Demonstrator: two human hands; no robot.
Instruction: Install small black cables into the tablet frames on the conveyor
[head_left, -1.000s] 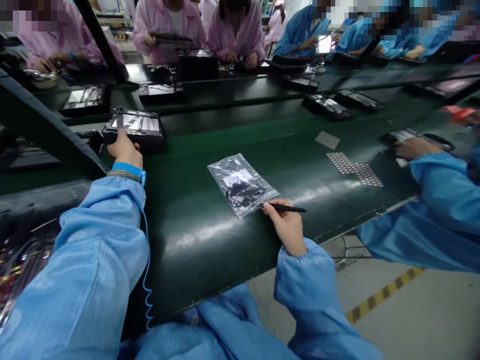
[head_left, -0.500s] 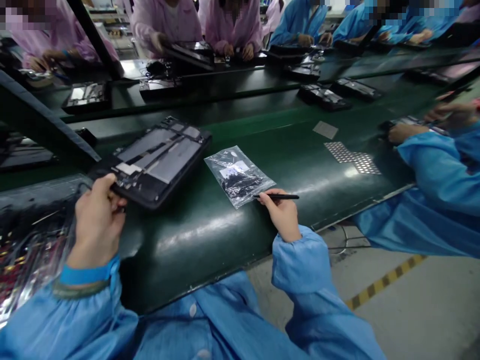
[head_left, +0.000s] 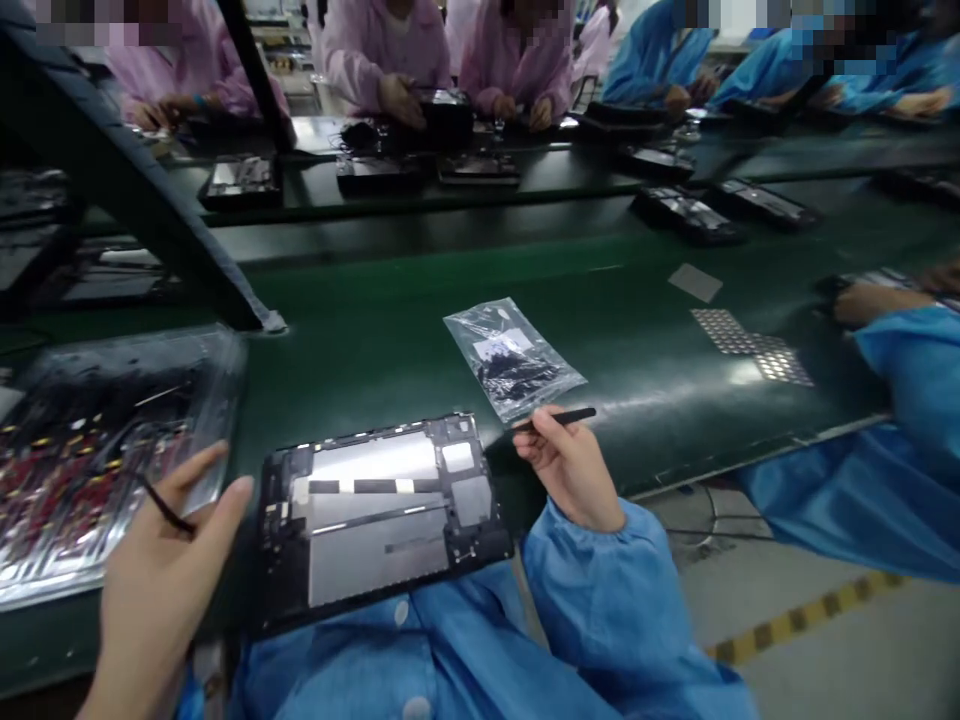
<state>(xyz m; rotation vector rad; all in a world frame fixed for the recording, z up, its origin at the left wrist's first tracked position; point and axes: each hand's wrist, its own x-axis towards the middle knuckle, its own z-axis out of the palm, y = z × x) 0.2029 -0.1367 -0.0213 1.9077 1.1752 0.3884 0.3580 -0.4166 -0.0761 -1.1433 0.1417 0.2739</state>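
An opened tablet [head_left: 382, 510] with its silver and black inner plates showing lies at the near edge of the green belt [head_left: 360, 340], against my blue coat. My left hand [head_left: 161, 570] hovers just left of it, over the edge of a clear plastic tray [head_left: 75, 470], with its fingers stretched and apart. A thin black strip shows between thumb and finger; whether it is held I cannot tell. My right hand [head_left: 570, 470] pinches a thin black tool [head_left: 559, 417], whose tip rests by a clear bag of small black parts [head_left: 514, 360].
The tray holds several red and black parts. A black slanted strut [head_left: 135, 190] crosses the left. Dotted silver sheets [head_left: 750, 345] lie on the belt at the right, near a co-worker's blue sleeve [head_left: 900, 400]. More open tablets [head_left: 686, 215] and people in pink sit farther back.
My left hand pulled the tablet from the far left of the belt to the near edge and let go of it. The right hand kept the tool by the bag.
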